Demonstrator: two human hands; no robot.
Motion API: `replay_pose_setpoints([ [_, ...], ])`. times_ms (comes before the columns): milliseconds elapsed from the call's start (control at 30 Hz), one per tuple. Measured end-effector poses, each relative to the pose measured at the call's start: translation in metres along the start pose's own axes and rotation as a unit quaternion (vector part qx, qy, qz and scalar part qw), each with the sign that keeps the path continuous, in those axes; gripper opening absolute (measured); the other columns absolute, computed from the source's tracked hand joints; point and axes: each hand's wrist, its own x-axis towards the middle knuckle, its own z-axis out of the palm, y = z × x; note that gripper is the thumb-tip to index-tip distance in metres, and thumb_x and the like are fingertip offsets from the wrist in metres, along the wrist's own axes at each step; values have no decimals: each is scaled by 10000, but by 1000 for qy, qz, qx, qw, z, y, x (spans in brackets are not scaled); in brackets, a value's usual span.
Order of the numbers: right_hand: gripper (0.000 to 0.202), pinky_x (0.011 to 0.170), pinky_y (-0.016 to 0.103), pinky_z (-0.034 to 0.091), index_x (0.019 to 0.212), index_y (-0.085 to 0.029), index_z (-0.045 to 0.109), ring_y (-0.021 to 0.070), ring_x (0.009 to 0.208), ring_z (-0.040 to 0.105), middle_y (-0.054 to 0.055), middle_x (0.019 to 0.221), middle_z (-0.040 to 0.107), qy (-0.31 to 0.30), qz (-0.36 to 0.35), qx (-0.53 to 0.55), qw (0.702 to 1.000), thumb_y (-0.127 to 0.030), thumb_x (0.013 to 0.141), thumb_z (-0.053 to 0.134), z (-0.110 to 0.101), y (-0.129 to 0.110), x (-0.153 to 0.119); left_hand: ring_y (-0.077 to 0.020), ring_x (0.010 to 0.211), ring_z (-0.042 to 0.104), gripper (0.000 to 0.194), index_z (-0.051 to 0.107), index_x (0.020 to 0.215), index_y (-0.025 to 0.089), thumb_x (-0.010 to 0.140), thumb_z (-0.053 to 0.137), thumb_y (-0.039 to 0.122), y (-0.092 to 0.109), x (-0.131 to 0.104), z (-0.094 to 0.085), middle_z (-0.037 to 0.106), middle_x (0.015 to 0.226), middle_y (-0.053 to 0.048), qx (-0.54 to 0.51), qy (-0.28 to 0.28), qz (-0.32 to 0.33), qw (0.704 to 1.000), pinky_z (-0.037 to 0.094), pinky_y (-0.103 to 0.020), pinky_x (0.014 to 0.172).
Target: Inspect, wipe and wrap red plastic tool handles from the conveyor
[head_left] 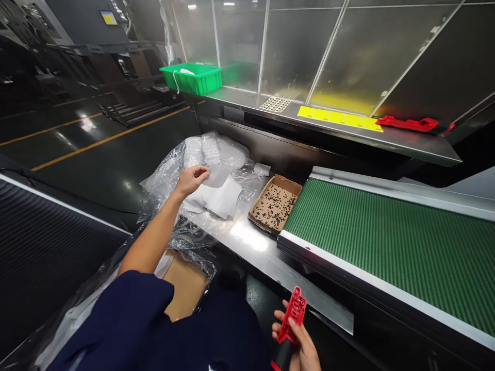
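Note:
Over a pile of thin white packing sheets (pixel 226 198), my left hand (pixel 193 180) has its fingers pinched together at the edge of a thin, translucent white sheet (pixel 217 176). Clear plastic wrap (pixel 164 167) lies around and under the pile. In my right hand (pixel 303 342), low in front of me, is a red plastic housing part (pixel 296 312) with a black grip (pixel 282 354). Its ribbed inner side faces up, and my thumb presses on it.
A cardboard tray of small black pieces (pixel 275 203) sits beside the green conveyor belt (pixel 390 247). The shelf (pixel 247 103) above carries a green bin (pixel 193 80), a sticker sheet (pixel 275 104), yellow labels (pixel 340 117) and a red part (pixel 408 123). Below me is an open carton (pixel 185 283).

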Motion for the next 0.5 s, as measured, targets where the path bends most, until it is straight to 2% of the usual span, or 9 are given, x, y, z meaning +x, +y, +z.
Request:
replay_pose_setpoints([
  [67, 636, 536, 266, 533, 1122, -176, 654, 162, 600, 652, 33, 849, 733, -1, -5, -6, 1000, -440, 595, 894, 8, -2, -2, -199, 781, 643, 325, 630, 831, 146, 686, 649, 435, 20, -18, 1, 673, 788, -56, -62, -41, -2, 997, 541, -292, 748],
  [167, 593, 496, 244, 494, 1044, -155, 678, 139, 562, 608, 39, 811, 723, -36, -6, -36, 999, -422, 569, 912, 22, -10, -3, -209, 721, 630, 392, 588, 864, 147, 716, 533, 506, 50, -56, 8, 629, 735, -59, -139, -97, -8, 986, 544, -314, 669],
  [233, 567, 502, 239, 493, 1005, -135, 689, 133, 576, 604, 82, 874, 739, -64, -18, -51, 996, -436, 578, 908, 33, -18, -1, -225, 716, 627, 393, 568, 878, 152, 737, 461, 503, 67, -86, 17, 601, 709, -61, -193, -135, -29, 971, 542, -335, 654],
  [333, 622, 515, 237, 506, 1055, -130, 687, 177, 719, 655, 140, 1041, 733, -103, -46, -35, 993, -450, 570, 910, 51, -32, 4, -240, 719, 623, 342, 528, 860, 175, 727, 454, 481, 83, -129, 35, 551, 657, -46, -271, -200, -91, 937, 532, -349, 650],
  [400, 600, 491, 241, 498, 978, -132, 691, 197, 721, 664, 111, 937, 737, -114, -67, -6, 991, -475, 541, 915, 60, -40, 6, -237, 708, 618, 333, 512, 855, 181, 709, 474, 477, 87, -152, 47, 543, 649, -42, -289, -230, -122, 921, 520, -341, 639],
  [500, 530, 455, 234, 465, 827, -147, 656, 137, 518, 591, -2, 650, 650, -99, -107, 31, 989, -502, 529, 912, 64, -46, 4, -216, 682, 602, 361, 513, 886, 172, 702, 491, 481, 87, -175, 60, 576, 692, -58, -274, -251, -143, 917, 494, -311, 607],
])
